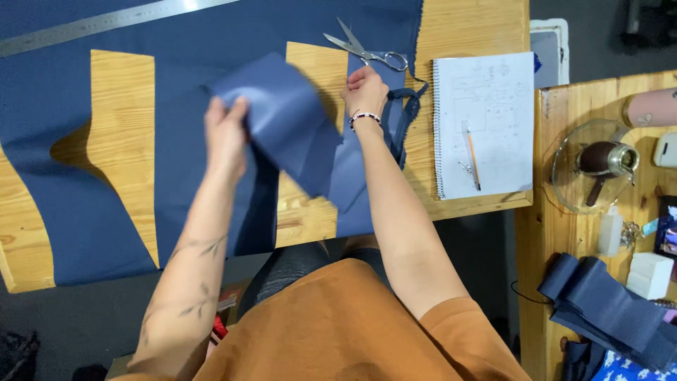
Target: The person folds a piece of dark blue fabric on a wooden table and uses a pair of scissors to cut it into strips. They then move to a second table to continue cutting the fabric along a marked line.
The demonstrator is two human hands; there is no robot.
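Fabric piece (285, 113), navy blue, cut loose and lifted above the wooden worktable (472, 25), held between both hands. Left hand (226, 130): fingers closed on the piece's upper left edge, thumb side toward the cloth. Right hand (365, 90): fingers curled shut near the piece's far right edge, beaded bracelet at the wrist; whether it pinches the piece or the cloth beneath cannot be told. Large blue cloth (176, 42), spread flat on the table under the hands, with cut-out gaps showing bare wood. Scissors (363, 48), lying on the cloth just beyond the right hand. Metal ruler (106, 21), along the far edge. Spiral notebook (486, 120), right of the cloth, pencil (472, 155) resting on it. Folded blue strips (606, 307), on the side table.
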